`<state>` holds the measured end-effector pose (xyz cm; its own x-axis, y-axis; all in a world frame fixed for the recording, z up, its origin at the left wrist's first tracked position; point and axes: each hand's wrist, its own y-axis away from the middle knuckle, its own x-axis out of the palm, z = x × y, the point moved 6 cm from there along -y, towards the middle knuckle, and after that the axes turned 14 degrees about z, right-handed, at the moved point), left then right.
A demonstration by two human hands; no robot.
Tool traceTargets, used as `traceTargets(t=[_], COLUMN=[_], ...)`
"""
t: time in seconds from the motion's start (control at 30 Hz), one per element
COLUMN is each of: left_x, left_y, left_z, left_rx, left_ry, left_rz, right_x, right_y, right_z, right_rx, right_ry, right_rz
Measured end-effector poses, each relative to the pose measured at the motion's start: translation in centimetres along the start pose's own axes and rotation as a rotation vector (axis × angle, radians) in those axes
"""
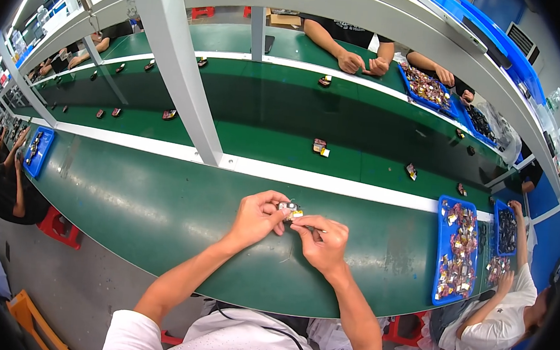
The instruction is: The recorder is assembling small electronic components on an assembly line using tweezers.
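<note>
Head view: small dark part with yellow-white label point(295, 213) held above green desk point(193, 198), between both hands. Left hand point(257, 219): fingers pinching its left side. Right hand point(325, 242): fingers pressed together at its lower right edge; exact grip unclear. Blue tray point(440, 257), heaped with similar pieces, well apart to right.

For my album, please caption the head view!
Left hand holds a small part, right hand touching, above a green table.
</note>
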<state>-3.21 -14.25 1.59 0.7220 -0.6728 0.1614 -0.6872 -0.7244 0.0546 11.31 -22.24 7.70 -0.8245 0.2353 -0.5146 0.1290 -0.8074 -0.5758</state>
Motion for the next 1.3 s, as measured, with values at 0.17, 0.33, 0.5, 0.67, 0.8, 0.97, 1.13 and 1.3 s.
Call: traceTargets(t=[0.17, 0.33, 0.5, 0.67, 0.8, 0.97, 1.13, 1.3], left_x=[0.1, -0.2, -4.1, -13.3, -9.5, -5.7, -4.5, -5.8], left_y=[0.0, -0.5, -5.3, -11.0, -13.5, -17.4, -20.0, -19.6], left_z=[0.1, 0.6, -0.4, -3.2, -6.8, -8.0, -5.2, -4.4], left_rx=[0.009, 0.008, -0.033, 0.089, 0.044, 0.4, 0.116, 0.043], left_ry=[-0.021, -0.008, -0.113, -0.762, -1.365, -1.169, -1.313, -1.329], left_rz=[-0.024, -0.027, -0.167, -0.525, -0.703, -0.232, -0.082, -0.137], right_x=[0.4, 0.2, -1.5, -1.4, -2.1, -1.5, -1.5, -1.5], right_y=[0.0, 0.1, 0.0, -0.7, 0.2, 0.0, 0.1, 0.0], right_z=[-0.1, 0.2, -0.6, -0.4, -1.3, -0.5, -0.8, -0.6], right_rx=[0.024, 0.009, 0.064, 0.087, 0.05, -0.002, -0.013, 0.002], right_ry=[0.004, 0.068, 0.054, 0.044, 0.117, 0.108, 0.127, 0.12], right_rz=[0.031, 0.031, -0.094, -0.141, -0.151, -0.141, -0.143, -0.139])
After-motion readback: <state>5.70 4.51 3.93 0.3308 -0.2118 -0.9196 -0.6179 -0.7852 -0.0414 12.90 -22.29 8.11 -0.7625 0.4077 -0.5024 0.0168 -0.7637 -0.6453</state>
